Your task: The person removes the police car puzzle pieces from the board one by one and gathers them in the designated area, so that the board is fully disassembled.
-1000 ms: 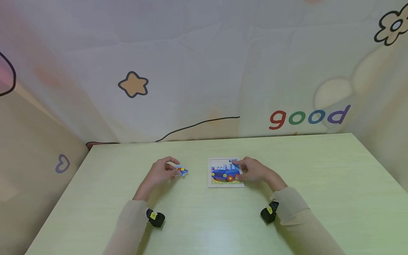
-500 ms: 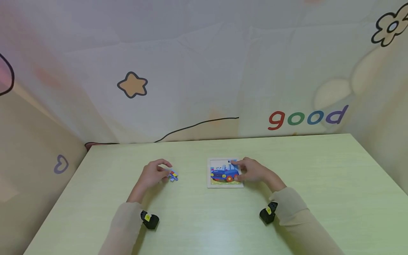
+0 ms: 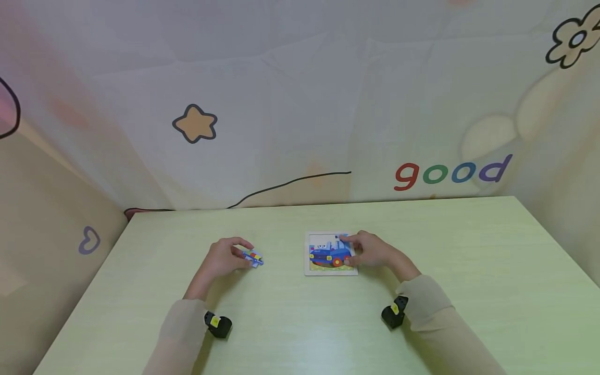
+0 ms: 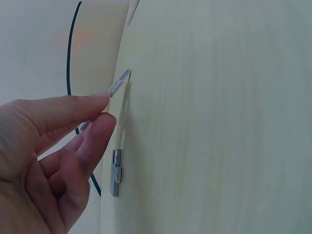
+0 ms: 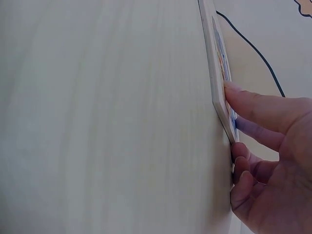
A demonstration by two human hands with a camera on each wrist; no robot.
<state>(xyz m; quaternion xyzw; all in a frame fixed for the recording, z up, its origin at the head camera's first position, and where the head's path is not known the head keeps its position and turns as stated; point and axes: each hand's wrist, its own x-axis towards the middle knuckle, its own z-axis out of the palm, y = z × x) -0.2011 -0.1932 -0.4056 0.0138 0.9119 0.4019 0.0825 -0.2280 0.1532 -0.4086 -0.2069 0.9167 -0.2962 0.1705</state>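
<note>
In the head view my left hand [image 3: 227, 257] pinches a small blue, red and yellow jigsaw piece [image 3: 253, 258] between thumb and fingers. The left wrist view catches that piece [image 4: 120, 83] edge-on at the fingertips, above the tabletop. More flat pieces [image 4: 116, 173] appear edge-on below the thumb, seemingly on the table; the head view hides them. To the right lies a white-framed jigsaw puzzle [image 3: 328, 253] with a blue car picture and a blank white upper area. The thumb and forefinger of my right hand [image 3: 375, 251] press on its right side; the remaining fingers are curled beside its edge.
The pale green-yellow table [image 3: 300, 323] reaches back to a printed cloth backdrop [image 3: 281, 104] with a star and the word "good". Black wrist cameras [image 3: 218, 325] sit on both sleeves. Bare tabletop lies between the left hand and the puzzle.
My left hand has moved left and slightly nearer to me, away from the puzzle, and the piece in its fingers has turned. The right hand stays on the puzzle.
</note>
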